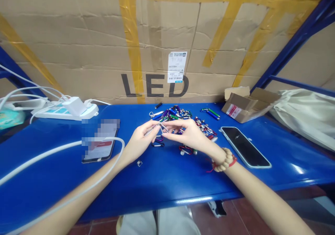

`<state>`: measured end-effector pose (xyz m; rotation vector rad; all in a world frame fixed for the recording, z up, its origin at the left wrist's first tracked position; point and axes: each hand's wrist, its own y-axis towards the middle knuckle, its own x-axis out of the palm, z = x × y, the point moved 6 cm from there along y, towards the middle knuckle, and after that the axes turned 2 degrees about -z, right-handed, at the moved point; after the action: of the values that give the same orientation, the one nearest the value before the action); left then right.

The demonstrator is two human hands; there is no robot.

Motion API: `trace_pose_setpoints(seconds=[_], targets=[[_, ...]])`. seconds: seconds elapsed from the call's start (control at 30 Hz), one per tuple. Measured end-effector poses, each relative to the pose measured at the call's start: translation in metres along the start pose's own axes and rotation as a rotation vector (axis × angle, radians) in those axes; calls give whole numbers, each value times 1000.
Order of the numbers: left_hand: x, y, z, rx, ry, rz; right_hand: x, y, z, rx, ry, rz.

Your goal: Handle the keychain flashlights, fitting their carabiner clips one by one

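Above the middle of the blue table, both hands meet at a silver carabiner [164, 127]. My right hand [184, 130] pinches it between thumb and fingertips. Fingers closed, my left hand [142, 137] grips a slim silvery piece at the carabiner's other end; the fingers mostly cover that piece. Behind and under the hands lies a pile of small coloured flashlights and carabiners [178, 112]. A dark carabiner [158, 144] rests just below my left fingertips, and a red carabiner [185, 149] lies under my right wrist. A small metal ring piece [139, 163] sits alone nearer the front.
A phone [101, 144] lies at left, with a white cable [78, 142] looping over my left forearm. The power strip [65, 109] is behind it. At right are another phone [244, 147], a small open box [240, 104] and white cloth [309, 112]. A large carton [104, 53] stands behind.
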<state>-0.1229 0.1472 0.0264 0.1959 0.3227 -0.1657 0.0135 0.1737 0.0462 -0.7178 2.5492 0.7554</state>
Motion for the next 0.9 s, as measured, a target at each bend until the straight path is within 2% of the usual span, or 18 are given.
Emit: trace_pose_setpoints(seconds=[0.13,0.27,0.5,0.73,0.9], targets=[[2,0,-2,-33,-18,-7,2,-2,6,72,50,52],[3,0,-2,-28,8,-20,-3,2,14,149,222,71],[5,1,-3,-10,56,-72,-13,4,23,170,396,169],[4,1,-3,-28,-29,-52,-8,4,22,120,265,123],[4,1,-3,-7,-13,-45,-4,2,13,-7,-30,98]])
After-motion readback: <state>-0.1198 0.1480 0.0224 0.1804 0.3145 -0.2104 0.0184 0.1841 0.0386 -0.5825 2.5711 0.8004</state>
